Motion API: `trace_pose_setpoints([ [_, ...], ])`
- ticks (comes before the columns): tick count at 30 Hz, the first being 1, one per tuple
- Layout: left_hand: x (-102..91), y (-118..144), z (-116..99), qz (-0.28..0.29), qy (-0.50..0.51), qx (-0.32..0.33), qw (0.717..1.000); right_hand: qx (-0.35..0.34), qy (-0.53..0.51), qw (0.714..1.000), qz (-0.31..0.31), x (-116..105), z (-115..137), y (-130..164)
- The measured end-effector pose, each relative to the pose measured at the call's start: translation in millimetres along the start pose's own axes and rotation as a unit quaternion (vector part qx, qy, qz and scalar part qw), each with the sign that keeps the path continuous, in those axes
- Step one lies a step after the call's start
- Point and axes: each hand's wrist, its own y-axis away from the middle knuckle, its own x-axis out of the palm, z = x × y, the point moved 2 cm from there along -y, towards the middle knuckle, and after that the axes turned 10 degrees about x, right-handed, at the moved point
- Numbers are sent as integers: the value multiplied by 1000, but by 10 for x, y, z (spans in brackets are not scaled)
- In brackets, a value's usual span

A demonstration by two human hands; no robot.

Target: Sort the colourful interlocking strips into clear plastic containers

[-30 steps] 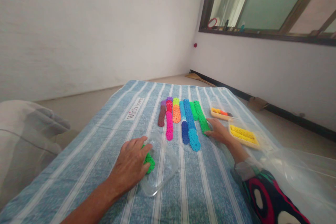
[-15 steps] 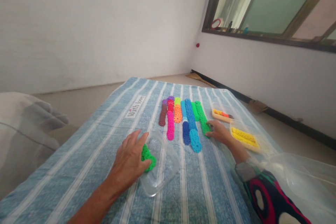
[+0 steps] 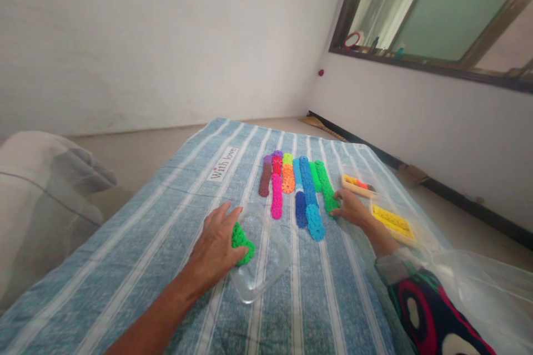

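Note:
In the head view my left hand [image 3: 220, 241] curves over the left side of a clear plastic tray [image 3: 270, 272]. Its fingers and thumb are around several green notched plastic discs [image 3: 242, 244], partly hidden by the hand. My right hand [image 3: 348, 208] has thumb and fingertips closed at the near end of a long row of overlapping green discs [image 3: 326, 183]. Left of that row lie others: a blue row [image 3: 307, 180], a dark blue row [image 3: 301, 209], an orange row [image 3: 288, 178], a pink row [image 3: 276, 197] and a brown row [image 3: 265, 179].
Right of my right hand stand a box of yellow discs [image 3: 391, 219] and a smaller box with yellow, orange and dark discs [image 3: 358, 184]. A large translucent plastic bag or container [image 3: 483, 283] lies nearer. The striped cloth [image 3: 166, 222] covers the table.
The view has shifted slightly, so things on the table appear a little farther right. Both hands keep about the same place against the green discs.

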Motion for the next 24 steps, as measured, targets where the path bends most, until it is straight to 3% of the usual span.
trace_pose_setpoints([
  [6, 36, 12, 19, -36, 5, 18, 999, -17, 21, 999, -43, 4, 88, 176],
  [10, 65, 17, 40, -59, 15, 33, 998, 6, 37, 999, -8, 7, 169, 271],
  [13, 71, 21, 40, -64, 26, 36, 997, 23, 11, 1000, 6, 4, 168, 302],
  [18, 71, 28, 9, -55, 35, 28, 997, 34, -53, 998, -29, -143, 178, 354],
  [21, 83, 29, 0, -50, 36, 25, 998, -1, -120, 992, -39, -323, 438, 479],
  [24, 91, 28, 2, -47, 37, 25, 998, -80, -184, 979, 16, -429, 932, 697],
])
